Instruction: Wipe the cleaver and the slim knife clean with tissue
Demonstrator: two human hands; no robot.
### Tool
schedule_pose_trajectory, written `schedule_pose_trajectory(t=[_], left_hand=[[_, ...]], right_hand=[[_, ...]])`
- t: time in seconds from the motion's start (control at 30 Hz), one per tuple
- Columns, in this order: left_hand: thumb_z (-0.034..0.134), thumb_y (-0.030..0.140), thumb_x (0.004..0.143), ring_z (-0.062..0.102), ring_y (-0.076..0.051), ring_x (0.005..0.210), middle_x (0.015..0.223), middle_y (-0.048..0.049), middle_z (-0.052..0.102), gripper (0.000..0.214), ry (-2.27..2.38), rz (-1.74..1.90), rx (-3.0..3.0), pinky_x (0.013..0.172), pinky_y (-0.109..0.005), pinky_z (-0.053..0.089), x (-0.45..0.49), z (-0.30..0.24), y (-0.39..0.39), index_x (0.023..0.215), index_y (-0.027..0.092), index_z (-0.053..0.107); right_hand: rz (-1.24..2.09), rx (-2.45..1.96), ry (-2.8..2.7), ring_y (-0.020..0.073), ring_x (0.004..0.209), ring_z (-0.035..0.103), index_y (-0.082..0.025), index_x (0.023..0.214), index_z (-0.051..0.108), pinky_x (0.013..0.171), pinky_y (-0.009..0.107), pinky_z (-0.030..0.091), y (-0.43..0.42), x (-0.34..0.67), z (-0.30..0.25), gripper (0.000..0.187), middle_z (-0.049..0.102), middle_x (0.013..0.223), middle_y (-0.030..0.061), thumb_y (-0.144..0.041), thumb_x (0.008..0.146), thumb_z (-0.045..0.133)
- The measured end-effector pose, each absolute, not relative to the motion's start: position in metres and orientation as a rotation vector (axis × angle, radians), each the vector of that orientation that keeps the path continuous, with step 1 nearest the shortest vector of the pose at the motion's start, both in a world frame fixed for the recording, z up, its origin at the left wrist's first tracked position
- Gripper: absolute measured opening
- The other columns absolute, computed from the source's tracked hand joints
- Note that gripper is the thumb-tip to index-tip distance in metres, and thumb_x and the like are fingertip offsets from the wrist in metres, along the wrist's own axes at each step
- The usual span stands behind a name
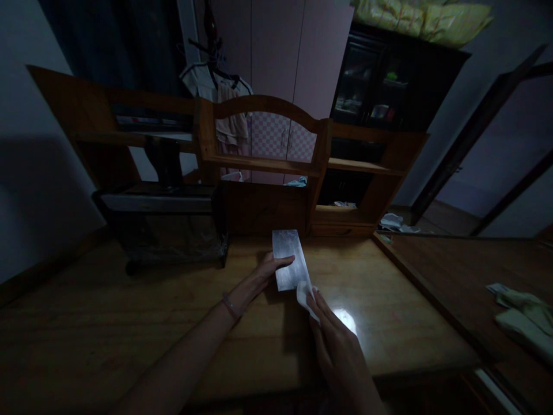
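Observation:
A flat, silver rectangular object (288,245) with a brushed, metal-looking face is held above the wooden desk. My left hand (266,270) grips it from the left side, with the thumb across its face and the other fingers hidden behind. At the object's lower right corner, my right hand (328,323) pinches a white tissue (303,293). The tissue touches that corner or lies right beside it. What kind of object the silver piece is cannot be made out in the dim light.
The wooden desk (242,357) has a shelf hutch (268,167) along its back. A dark monitor-like screen (173,233) stands at left, partly wrapped in clear plastic. A bed-like brown surface (458,276) with a green cloth (525,311) lies to the right.

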State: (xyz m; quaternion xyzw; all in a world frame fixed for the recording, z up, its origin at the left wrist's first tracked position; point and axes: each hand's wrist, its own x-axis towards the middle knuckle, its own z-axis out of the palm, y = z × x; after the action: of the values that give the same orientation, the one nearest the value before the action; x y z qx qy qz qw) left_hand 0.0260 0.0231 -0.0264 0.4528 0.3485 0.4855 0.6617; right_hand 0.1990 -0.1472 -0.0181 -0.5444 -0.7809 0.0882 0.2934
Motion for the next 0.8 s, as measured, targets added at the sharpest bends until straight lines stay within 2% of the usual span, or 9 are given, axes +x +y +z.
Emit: schedule_pose_trajectory(t=[0.17, 0.27, 0.33, 0.43, 0.53, 0.67, 0.8], left_hand=[[0.081, 0.03, 0.064, 0.065, -0.017, 0.069, 0.091, -0.008, 0.071, 0.04, 0.737, 1.09, 1.012, 0.069, -0.028, 0.05, 0.026, -0.028, 0.023, 0.098, 0.014, 0.069], [0.08, 0.03, 0.064, 0.064, -0.016, 0.067, 0.089, -0.0082, 0.071, 0.039, 0.731, 1.079, 0.998, 0.067, -0.028, 0.05, 0.026, -0.03, 0.025, 0.097, 0.013, 0.068], [0.08, 0.031, 0.064, 0.065, -0.017, 0.067, 0.089, -0.0086, 0.071, 0.038, 0.73, 1.073, 0.991, 0.066, -0.028, 0.05, 0.027, -0.032, 0.027, 0.096, 0.013, 0.068], [0.081, 0.03, 0.062, 0.065, -0.018, 0.069, 0.089, -0.0094, 0.071, 0.039, 0.751, 1.081, 0.974, 0.066, -0.028, 0.051, 0.029, -0.036, 0.031, 0.094, 0.012, 0.068], [0.082, 0.029, 0.061, 0.065, -0.018, 0.068, 0.088, -0.009, 0.071, 0.04, 0.751, 1.08, 0.957, 0.065, -0.028, 0.051, 0.03, -0.04, 0.034, 0.094, 0.012, 0.068], [0.083, 0.029, 0.06, 0.064, -0.017, 0.065, 0.085, -0.0069, 0.071, 0.041, 0.754, 1.074, 0.94, 0.062, -0.028, 0.05, 0.029, -0.042, 0.036, 0.094, 0.013, 0.068], [0.082, 0.03, 0.06, 0.064, -0.016, 0.064, 0.085, -0.0066, 0.071, 0.04, 0.765, 1.074, 0.947, 0.063, -0.028, 0.05, 0.029, -0.043, 0.035, 0.093, 0.012, 0.068]], right_hand=[[0.251, -1.39, -2.074, 0.0234, 0.135, 0.038, -0.028, 0.144, 0.038, 0.109, 0.043, 0.04, -0.162, 0.209, -0.02, 0.05, 0.041, 0.147, 0.0018, -0.017, 0.095, 0.036], [0.253, -1.413, -1.901, 0.027, 0.126, 0.05, -0.029, 0.14, 0.045, 0.102, 0.041, 0.047, -0.169, 0.217, -0.021, 0.045, 0.055, 0.136, 0.0041, -0.023, 0.096, 0.039], [0.247, -1.474, -1.724, 0.0283, 0.124, 0.053, -0.028, 0.139, 0.047, 0.099, 0.042, 0.049, -0.17, 0.222, -0.02, 0.043, 0.058, 0.132, 0.0048, -0.029, 0.097, 0.039], [0.258, -1.542, -1.614, 0.0271, 0.131, 0.044, -0.028, 0.142, 0.041, 0.107, 0.045, 0.041, -0.166, 0.223, -0.017, 0.044, 0.049, 0.142, 0.0031, -0.032, 0.098, 0.036], [0.255, -1.5, -1.737, 0.023, 0.139, 0.032, -0.03, 0.145, 0.034, 0.112, 0.046, 0.034, -0.156, 0.215, -0.014, 0.046, 0.037, 0.15, 0.0004, -0.027, 0.1, 0.032], [0.16, -1.479, -1.92, 0.0197, 0.138, 0.034, -0.029, 0.147, 0.029, 0.112, 0.042, 0.035, -0.143, 0.199, -0.016, 0.051, 0.035, 0.151, 0.0012, -0.019, 0.098, 0.033], [0.058, -1.509, -1.988, 0.0213, 0.137, 0.036, -0.029, 0.148, 0.028, 0.109, 0.044, 0.04, -0.138, 0.192, -0.023, 0.054, 0.036, 0.15, 0.0022, -0.015, 0.096, 0.036]])
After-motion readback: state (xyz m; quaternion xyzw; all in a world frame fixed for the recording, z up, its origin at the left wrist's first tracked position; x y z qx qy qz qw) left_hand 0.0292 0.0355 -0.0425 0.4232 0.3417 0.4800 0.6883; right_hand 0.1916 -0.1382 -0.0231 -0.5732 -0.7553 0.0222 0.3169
